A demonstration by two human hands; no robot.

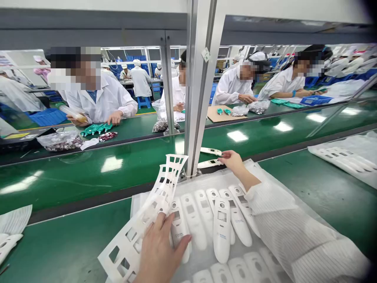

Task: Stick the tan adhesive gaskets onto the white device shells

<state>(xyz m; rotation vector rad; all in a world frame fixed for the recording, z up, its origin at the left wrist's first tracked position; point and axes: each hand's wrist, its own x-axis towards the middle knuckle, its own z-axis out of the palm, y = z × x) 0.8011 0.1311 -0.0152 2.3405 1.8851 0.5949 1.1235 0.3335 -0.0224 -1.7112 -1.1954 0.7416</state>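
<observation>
My left hand (pixel 160 247) holds white label backing sheets (pixel 138 224) with rectangular cut-outs; their far ends curl upward. Its thumb extends over a white thermometer-like plastic casing (pixel 178 224). My right hand (pixel 234 163) reaches forward to the conveyor's near edge, its fingertips pinched at the end of a white casing (pixel 209 163). Just beyond lies a similar casing (pixel 211 151), close to the same fingertips. Between my arms, several white casings with a small window and printed logo lie on a translucent plastic sheet (pixel 250 251). One casing (pixel 222 232) rests on top of others.
A metal post (pixel 198 90) rises in front of me. Beyond it runs a green conveyor (pixel 141 157). Co-workers in white coats sit opposite, with bags of small parts (pixel 60 139) and green pieces. More casings (pixel 347 157) lie at right; white sheets (pixel 14 220) lie at left.
</observation>
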